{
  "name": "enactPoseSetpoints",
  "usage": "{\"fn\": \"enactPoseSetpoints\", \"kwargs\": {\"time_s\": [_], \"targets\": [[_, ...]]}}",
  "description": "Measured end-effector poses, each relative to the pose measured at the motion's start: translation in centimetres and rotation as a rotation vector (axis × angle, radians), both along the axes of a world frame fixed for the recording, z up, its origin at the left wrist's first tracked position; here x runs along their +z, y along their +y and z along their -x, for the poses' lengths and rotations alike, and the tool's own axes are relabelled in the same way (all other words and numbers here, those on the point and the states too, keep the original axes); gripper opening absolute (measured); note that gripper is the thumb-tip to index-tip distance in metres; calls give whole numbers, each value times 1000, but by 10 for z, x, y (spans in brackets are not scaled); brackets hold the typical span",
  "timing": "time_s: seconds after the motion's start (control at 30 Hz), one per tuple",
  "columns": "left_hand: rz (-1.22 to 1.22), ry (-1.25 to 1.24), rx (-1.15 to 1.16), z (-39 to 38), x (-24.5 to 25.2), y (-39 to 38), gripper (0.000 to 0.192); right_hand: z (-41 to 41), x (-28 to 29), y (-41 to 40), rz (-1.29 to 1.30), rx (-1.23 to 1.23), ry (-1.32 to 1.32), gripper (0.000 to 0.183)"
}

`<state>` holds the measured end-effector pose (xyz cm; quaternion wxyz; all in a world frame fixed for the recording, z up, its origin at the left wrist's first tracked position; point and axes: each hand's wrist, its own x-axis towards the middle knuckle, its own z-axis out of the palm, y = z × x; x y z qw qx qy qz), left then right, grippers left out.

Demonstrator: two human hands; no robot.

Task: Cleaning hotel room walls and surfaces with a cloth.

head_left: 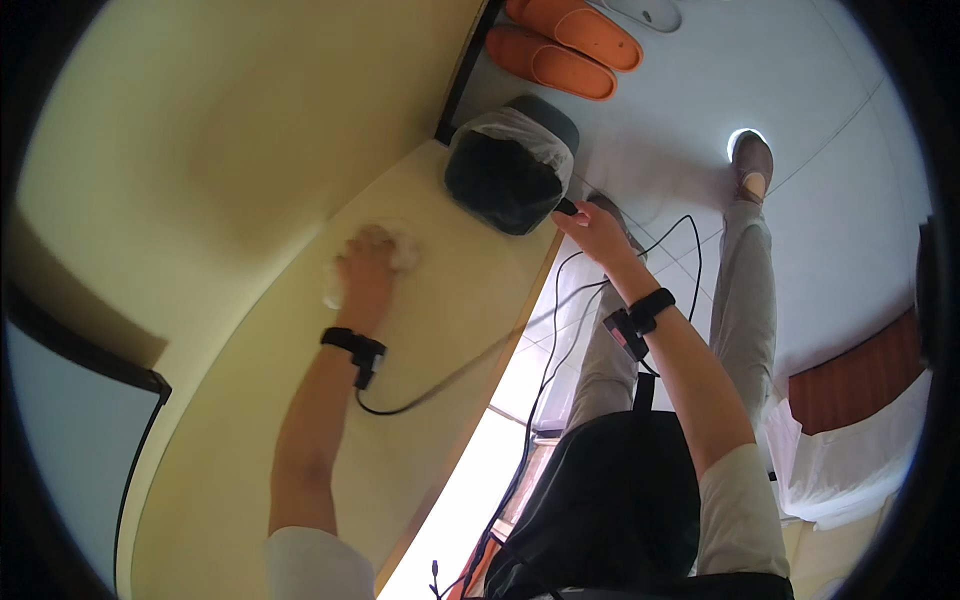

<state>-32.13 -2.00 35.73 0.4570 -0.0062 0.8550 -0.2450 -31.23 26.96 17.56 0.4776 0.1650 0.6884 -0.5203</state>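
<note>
My left hand (366, 262), blurred, presses a crumpled white cloth or tissue (405, 247) against a pale yellow panel-like surface (247, 420). Beyond it is a dark wastebasket (504, 176) lined with a translucent plastic bag (551, 150); its inside looks black. My right hand (598, 234) pinches a small black piece (568, 207) at the basket's near right corner. Whether that piece belongs to the basket, I cannot tell. Both wrists wear black straps with small devices, and cables run from them.
Black cables (556, 330) loop between my arms and past my legs. Orange slippers (574, 56) and a grey shoe (652, 11) lie on the tiled floor (825, 187). A dark-framed panel (67, 450) stands at left. White plastic sheeting (847, 457) hangs near a reddish-brown board (855, 379).
</note>
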Motion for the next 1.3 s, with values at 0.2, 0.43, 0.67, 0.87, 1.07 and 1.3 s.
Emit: {"fn": "enactPoseSetpoints", "kwargs": {"time_s": [0.2, 0.43, 0.67, 0.87, 1.07, 1.3], "targets": [[-297, -27, -71, -44, -16, 69, 23, 33, -24, -29, -77, 156, -137, 65], [-527, -135, 77, -72, -22, 109, 28, 20, -53, -36, -332, 161, 115, 31], [164, 82, 60, 40, -15, -42, 28, 8, -14, 47, -204, -8, -64, 20], [29, 45, -192, -50, -120, 6, 21, 6, 40, 113, -11, -411, -197, 29], [-350, -259, 57, -77, -135, 116, 24, 5, 51, 152, -107, -540, -261, 29], [-15, 93, -141, -14, -186, -20, 23, 7, 56, 173, -95, -764, -356, 29]]}}
